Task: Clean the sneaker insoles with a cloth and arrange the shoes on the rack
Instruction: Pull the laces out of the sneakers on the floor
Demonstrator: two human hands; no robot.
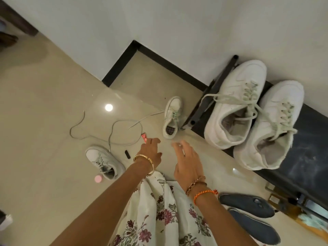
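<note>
Two white sneakers, one (236,103) and the other (269,126), stand side by side on top of the black rack (308,153) at the right, their openings toward me. On the floor lie two more white sneakers, one near the rack's leg (172,116) and one further left (103,160). Two dark blue-grey insoles, the upper (246,204) and the lower (255,228), lie on the floor at lower right. My left hand (150,153) and my right hand (186,160) reach forward over the floor, fingers apart, holding nothing. No cloth is in sight.
Loose laces (113,132) curl across the beige floor. A small red item (144,137) lies by my left fingertips, a small black item (126,154) beside it, and a pink round thing (98,178) near the left sneaker. My floral garment (159,210) hangs below. White wall behind.
</note>
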